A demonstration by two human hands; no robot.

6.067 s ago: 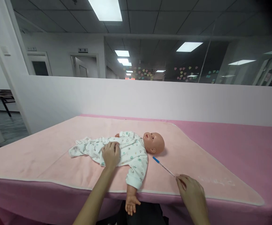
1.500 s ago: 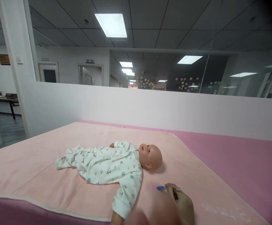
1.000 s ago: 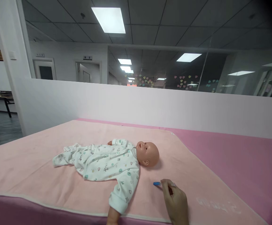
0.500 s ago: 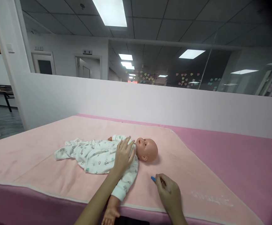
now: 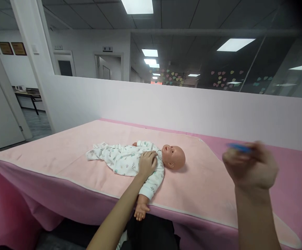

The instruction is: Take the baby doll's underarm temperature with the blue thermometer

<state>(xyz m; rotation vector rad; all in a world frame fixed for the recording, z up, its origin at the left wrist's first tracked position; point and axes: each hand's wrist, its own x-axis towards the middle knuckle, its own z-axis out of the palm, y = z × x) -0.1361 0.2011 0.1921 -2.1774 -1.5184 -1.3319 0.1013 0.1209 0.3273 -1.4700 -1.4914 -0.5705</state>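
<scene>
Right hand [image 5: 250, 166] now lifted off the blanket [image 5: 83, 170], blurred, fist closed on the blue-tipped stick [image 5: 239, 147]; left hand [image 5: 147, 162] rests loosely open on the baby doll [image 5: 175, 158] chest, so pickup looks done.

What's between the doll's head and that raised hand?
Only bare pale pink blanket lies between the doll's head and the right hand gripping a blue stick, seen in the head view.

A pale pink blanket [image 5: 88, 163] covers the middle of a darker pink tablecloth [image 5: 294, 180]. A white partition [image 5: 166, 104] runs behind at 12 o'clock, with heart stickers [image 5: 172, 74] on the glass above. A dark desk [image 5: 29, 96] stands at 9 o'clock.
</scene>
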